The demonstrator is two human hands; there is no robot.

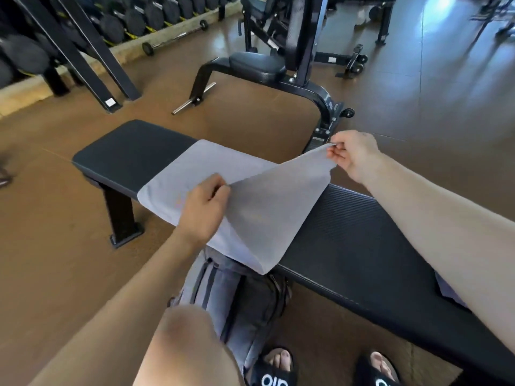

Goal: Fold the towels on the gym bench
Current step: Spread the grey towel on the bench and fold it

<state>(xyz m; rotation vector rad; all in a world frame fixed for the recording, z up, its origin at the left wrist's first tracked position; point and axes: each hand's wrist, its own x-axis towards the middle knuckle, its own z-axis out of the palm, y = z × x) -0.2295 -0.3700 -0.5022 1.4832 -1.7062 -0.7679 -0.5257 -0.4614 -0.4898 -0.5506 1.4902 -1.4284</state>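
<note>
Mid-fold on the grey towel [195, 174] lying across the black worktop [348, 227]: the right hand [352, 156] pinches one corner between thumb and fingers [334, 154] and lifts it at about two o'clock, while the left hand [204, 208] grips the near edge, fingers curled round the cloth, so a triangular flap hangs between them and the far half lies flat toward ten o'clock. The next move, by my judgement, calls for carrying both held points over toward ten o'clock to meet the flat far edge squarely; a second pale towel [448, 291] peeks out beneath the right forearm at four o'clock.
</note>
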